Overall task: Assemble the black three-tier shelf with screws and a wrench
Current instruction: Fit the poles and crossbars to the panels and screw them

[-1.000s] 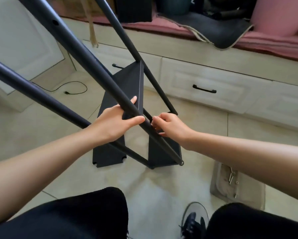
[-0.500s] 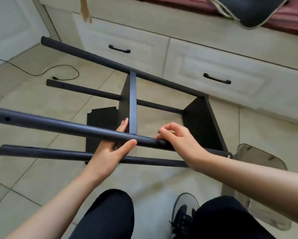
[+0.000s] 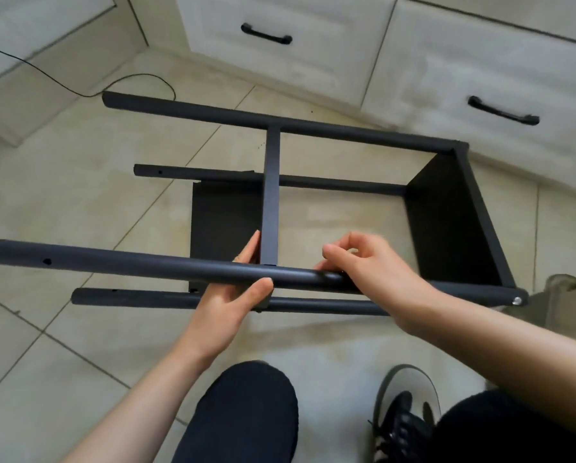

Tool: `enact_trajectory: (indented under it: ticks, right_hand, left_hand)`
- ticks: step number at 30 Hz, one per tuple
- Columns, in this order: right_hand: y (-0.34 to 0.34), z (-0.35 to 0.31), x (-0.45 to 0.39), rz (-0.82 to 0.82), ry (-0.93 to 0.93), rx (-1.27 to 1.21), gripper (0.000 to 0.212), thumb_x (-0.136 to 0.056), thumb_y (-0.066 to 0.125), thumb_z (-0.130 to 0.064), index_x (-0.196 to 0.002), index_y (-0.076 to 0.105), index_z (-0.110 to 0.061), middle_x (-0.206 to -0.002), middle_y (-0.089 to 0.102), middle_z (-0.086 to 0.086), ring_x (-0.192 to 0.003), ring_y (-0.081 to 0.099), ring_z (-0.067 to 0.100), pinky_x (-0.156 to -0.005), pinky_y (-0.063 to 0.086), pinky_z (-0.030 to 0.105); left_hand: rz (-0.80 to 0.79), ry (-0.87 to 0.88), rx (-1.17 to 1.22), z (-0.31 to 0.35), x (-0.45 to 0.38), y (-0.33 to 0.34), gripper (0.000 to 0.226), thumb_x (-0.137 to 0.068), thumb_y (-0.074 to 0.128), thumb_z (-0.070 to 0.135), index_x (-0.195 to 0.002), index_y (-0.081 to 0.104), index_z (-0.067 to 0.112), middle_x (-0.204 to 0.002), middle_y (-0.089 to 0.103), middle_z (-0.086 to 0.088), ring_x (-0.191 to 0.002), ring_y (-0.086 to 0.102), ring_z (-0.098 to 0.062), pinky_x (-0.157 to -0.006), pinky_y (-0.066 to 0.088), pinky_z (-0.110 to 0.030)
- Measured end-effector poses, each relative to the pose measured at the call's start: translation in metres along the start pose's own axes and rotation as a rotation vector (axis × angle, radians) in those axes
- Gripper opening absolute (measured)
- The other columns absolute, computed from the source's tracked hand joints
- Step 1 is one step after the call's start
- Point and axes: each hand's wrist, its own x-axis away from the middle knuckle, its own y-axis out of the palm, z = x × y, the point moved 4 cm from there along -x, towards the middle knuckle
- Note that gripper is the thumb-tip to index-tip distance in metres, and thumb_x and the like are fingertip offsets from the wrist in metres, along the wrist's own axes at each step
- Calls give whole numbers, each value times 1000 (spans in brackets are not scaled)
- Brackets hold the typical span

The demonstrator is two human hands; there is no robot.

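Sideways on the tiled floor lies the black shelf frame, likely stiff, light metal. The left hand wraps its nearest pole; the right hand rests curled fingers there. Poles probably give the surest hold.

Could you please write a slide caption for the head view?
Both hands, left hand and right hand, hold the near pole of the half-built black shelf.

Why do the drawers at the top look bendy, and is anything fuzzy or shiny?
In the head view, the wide lens curves the drawers near the edges; the right hand is slightly smeared by motion while the left hand looks sharper; soft daylight puts a pale sheen along the nearest black pole and a faint shadow on the floor tiles under the shelf frame.
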Motion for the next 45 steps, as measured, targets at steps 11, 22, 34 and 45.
enact_trajectory:
  ticks: [11, 22, 34, 45]
  right_hand:
    - [10, 5, -14, 20, 38, 7, 19, -101, 52, -36, -97, 56, -17, -74, 75, -10, -87, 67, 10, -76, 43, 27]
    - [23, 16, -23, 53, 14, 60, 17, -99, 50, -37, -93, 53, -22, -69, 74, -12, -83, 66, 14, -88, 50, 40]
    - [22, 16, -25, -6, 3, 96, 17, -98, 52, -35, -93, 56, -20, -71, 75, -13, -82, 69, 10, -92, 52, 41]
    - [18, 17, -48, -294, 98, 107, 13, -88, 72, -27, -80, 71, -18, -66, 72, -12, -55, 60, -5, -54, 46, 6]
  left_hand:
    - [33, -84, 45, -14, -2, -1, 69, -77, 64, 46, -137, 31, 56, -127, 44, 41, -104, 45, 35, -79, 38, 6]
    - [306, -324, -930, 12, 19, -24, 70, -72, 47, 86, -54, 57, 19, -50, 53, 11, -59, 56, -9, -48, 36, -26]
    - [27, 128, -1218, 45, -17, -33, 91, -68, 70, 68, -146, 30, 43, -160, 22, 8, -150, 15, -23, -116, 26, -47]
    - [-366, 493, -1170, 35, -35, -36, 73, -89, 40, 71, -154, 31, 38, -166, 16, 14, -156, 0, -10, -123, 16, -49]
